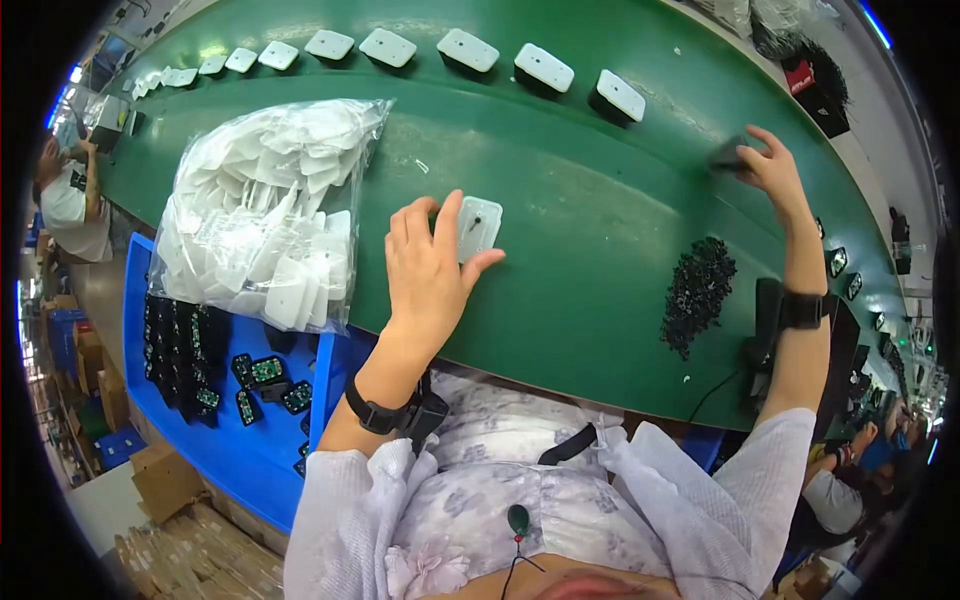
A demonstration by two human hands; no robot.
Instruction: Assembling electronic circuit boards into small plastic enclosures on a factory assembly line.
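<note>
My left hand [425, 255] rests on the green bench with its thumb and forefinger around the edges of a small white plastic plate [482, 215]. A small black piece lies on that plate. Out to the far right, my right hand [768, 172] is closed on a dark, block-shaped part [728, 154], blurred and partly hidden by the fingers. A heap of small black pieces [698, 290] lies on the bench between my body and the right hand. Left of my left hand lies a clear plastic bag [270, 215] full of white plates.
Along the bench's far side runs a row of white-topped units [388, 47] with dark sides. A blue bin [230, 450] at lower left holds black housings with green circuit boards [267, 370]. Other people sit at the far left and lower right. Cardboard [200, 550] lies below the bin.
</note>
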